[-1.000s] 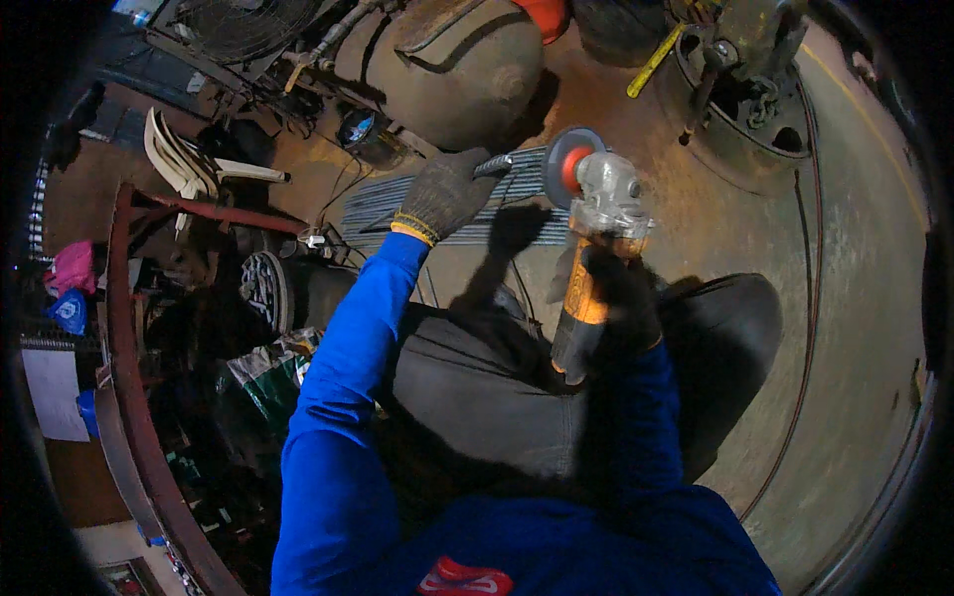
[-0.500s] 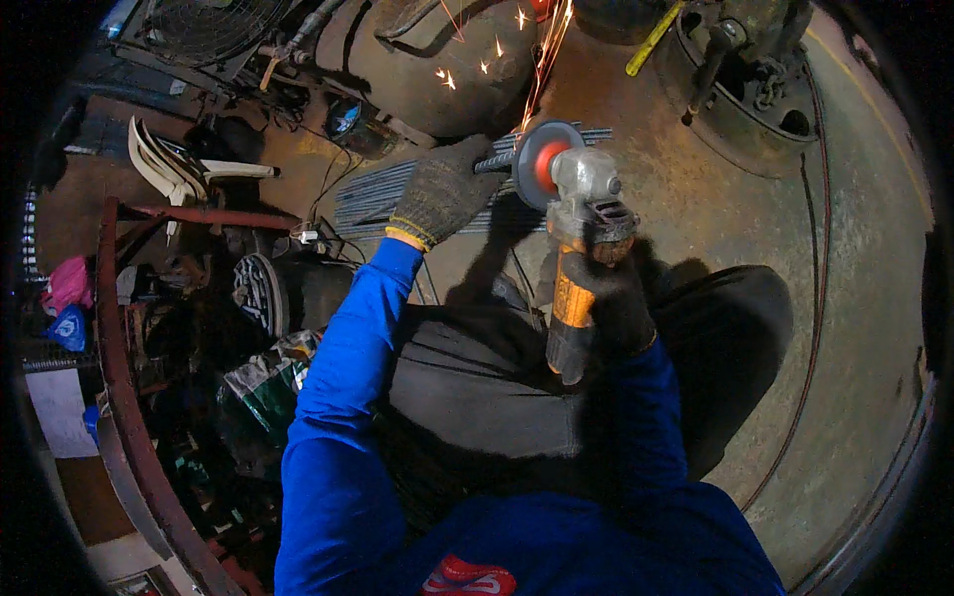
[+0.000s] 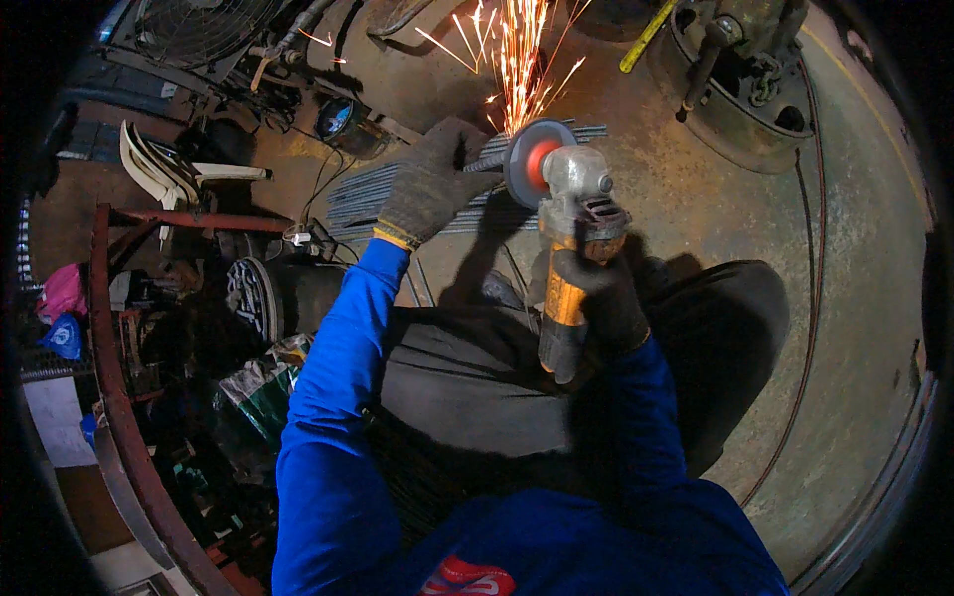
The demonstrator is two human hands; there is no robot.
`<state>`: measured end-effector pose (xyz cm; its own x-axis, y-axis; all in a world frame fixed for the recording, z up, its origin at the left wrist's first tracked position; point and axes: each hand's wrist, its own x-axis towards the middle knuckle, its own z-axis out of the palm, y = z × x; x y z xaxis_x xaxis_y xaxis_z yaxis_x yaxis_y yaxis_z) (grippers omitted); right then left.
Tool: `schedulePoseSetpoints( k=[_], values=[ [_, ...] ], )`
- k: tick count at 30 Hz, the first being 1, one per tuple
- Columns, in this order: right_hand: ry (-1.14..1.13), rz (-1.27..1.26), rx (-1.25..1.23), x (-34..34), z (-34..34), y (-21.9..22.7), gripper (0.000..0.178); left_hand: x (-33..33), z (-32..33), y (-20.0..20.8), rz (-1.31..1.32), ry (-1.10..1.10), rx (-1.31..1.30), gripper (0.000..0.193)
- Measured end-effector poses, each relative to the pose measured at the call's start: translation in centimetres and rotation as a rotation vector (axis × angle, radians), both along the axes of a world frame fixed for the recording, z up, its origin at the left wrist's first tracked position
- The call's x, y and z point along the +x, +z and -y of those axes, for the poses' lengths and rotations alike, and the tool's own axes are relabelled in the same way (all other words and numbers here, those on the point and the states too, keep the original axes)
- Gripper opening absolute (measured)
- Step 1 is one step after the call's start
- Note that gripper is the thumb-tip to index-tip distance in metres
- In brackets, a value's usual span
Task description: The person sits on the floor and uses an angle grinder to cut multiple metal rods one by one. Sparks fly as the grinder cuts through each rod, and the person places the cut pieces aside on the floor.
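Observation:
My left hand [image 3: 429,189], in a dark grey work glove with a yellow cuff, is closed around a ribbed steel rod [image 3: 485,163]. The rod's end meets the disc [image 3: 519,167] of an angle grinder. Bright sparks [image 3: 522,74] fly up and away from that contact. My right hand [image 3: 614,310], in a dark glove, grips the orange and grey body of the angle grinder [image 3: 564,298]; shadow hides part of its fingers. Beneath and beyond my left hand, a bundle of similar steel rods [image 3: 363,202] lies on the floor.
A rounded metal tank [image 3: 397,74] stands ahead. At the far right are a round metal base [image 3: 740,129] with a chain, and a yellow bar [image 3: 646,38]. A cable [image 3: 820,258] runs along the right floor. To the left stand a red metal frame [image 3: 104,298] and white curved pieces [image 3: 159,169].
The spark stream has grown much larger and denser. Both hands, with the rod and grinder, appear slightly further left, as does the whole scene. My right thumb now shows more clearly on the grinder.

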<state>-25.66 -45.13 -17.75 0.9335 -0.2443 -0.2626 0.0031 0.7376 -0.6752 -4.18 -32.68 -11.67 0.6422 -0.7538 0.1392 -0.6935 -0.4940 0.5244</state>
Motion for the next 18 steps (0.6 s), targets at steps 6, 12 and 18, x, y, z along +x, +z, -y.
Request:
schedulePoseSetpoints(
  k=[6, 12, 18],
  values=[
    [0.007, -0.063, -0.111, -0.6, 0.1, 0.8, 0.039, 0.1, 0.0, 0.3, -0.009, -0.011, -0.006, 0.042],
    [0.075, -0.094, -0.081, -0.5, 0.4, 1.4, 0.032, 0.3, -0.5, -0.2, -0.121, -0.030, -0.031, 0.041],
    [0.017, -0.061, -0.105, -0.3, 0.4, 0.4, 0.025, -0.2, -0.5, 1.1, -0.106, -0.146, 0.019, 0.034]
  ],
)
